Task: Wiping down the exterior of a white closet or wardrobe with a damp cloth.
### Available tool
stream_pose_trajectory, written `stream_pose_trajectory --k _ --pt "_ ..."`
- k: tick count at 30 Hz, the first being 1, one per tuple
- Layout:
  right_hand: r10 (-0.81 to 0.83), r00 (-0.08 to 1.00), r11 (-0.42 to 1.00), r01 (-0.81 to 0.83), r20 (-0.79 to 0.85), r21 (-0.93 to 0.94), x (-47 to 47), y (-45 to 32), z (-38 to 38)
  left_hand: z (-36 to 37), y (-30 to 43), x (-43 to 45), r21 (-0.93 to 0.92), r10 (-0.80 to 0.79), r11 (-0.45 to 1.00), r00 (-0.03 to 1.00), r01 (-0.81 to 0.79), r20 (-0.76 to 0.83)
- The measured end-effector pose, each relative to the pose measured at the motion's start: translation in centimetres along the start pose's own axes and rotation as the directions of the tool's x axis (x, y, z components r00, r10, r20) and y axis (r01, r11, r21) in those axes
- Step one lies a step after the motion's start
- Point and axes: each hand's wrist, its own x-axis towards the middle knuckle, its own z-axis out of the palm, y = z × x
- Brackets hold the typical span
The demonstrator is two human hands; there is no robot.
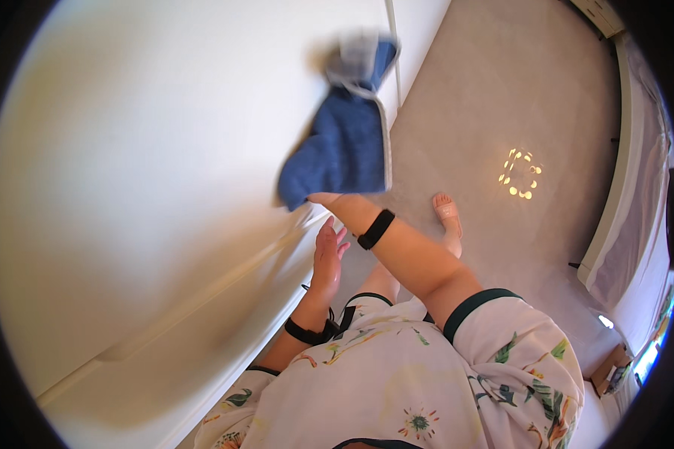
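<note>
A blue cloth with pale edging [348, 140], its upper part blurred, lies over or against the white panel before me. My right hand [324, 198] reaches to the cloth's lower edge; the cloth hides most of its fingers, so its grip cannot be told. Below it, my left hand [328, 255] is raised beside the panel's ledge, fingers apart, holding nothing. Both wrists wear black bands.
A large white panel with a long ledge [202, 280] fills the left side. Grey-brown floor [483, 140] stretches to the right, with spots of light on it. A bed-like piece with pale fabric [634, 224] stands at the far right, near a brown box [609, 367].
</note>
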Motion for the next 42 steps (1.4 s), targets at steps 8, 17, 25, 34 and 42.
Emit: stream_pose_trajectory --k 8,17,25,34,42 --pt "0.185 0.809 0.974 -0.226 0.558 0.005 -5.4 0.4 1.6 -1.2 -0.9 -0.1 -0.495 -0.240 0.856 0.963 0.149 -0.125" --pt "-0.240 0.969 0.968 0.234 0.064 0.086 0.7 -0.1 -0.6 6.8 10.0 0.9 -0.741 0.257 0.671 0.939 -0.004 0.228" --pt "0.110 0.993 0.973 -0.100 -0.035 0.206 -4.4 11.0 7.7 4.4 0.9 5.8 -0.705 -0.032 0.705 0.997 0.076 0.075" --pt "0.579 0.814 0.752 -0.551 0.037 0.360 -12.2 20.0 13.5 3.5 -11.4 11.2 -0.321 -0.048 0.947 0.972 -0.030 -0.231" --pt "-0.104 0.867 0.993 0.066 -0.487 -0.096 -3.6 36.0 12.4 6.5 -13.3 18.7 0.104 0.186 0.977 0.982 -0.187 0.026"
